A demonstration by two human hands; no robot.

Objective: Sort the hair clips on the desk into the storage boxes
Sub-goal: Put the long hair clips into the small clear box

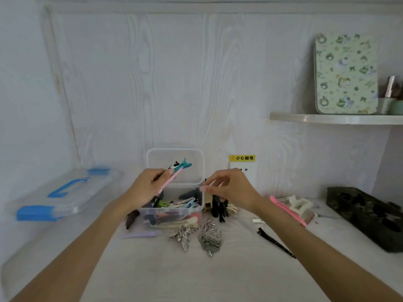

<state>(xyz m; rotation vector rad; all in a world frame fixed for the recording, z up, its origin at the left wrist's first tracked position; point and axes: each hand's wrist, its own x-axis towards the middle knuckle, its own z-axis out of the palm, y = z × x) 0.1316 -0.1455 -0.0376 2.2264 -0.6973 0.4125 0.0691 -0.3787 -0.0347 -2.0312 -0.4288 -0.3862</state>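
Meanwhile, left hand (145,188) grips clip bundle (174,171); right hand (226,186) pinches nothing discernible; best release low over clear box (174,211).

Two bare forearms reaching forward from the lower corners, converging toward the centre. Left hand (145,188) raised, back of hand facing the camera, fingers curled, thumb and fingers pinching a bundle of clips (174,171) that juts up and to the right past the fingertips. Right hand (231,186) at about the same height, just beside the left with a gap between, wrist bent slightly, fingers curled loosely inward, thumb and forefinger tips close together in a pinch; whether anything is held there is too blurred to tell. Both wrists bare, no sleeves visible.
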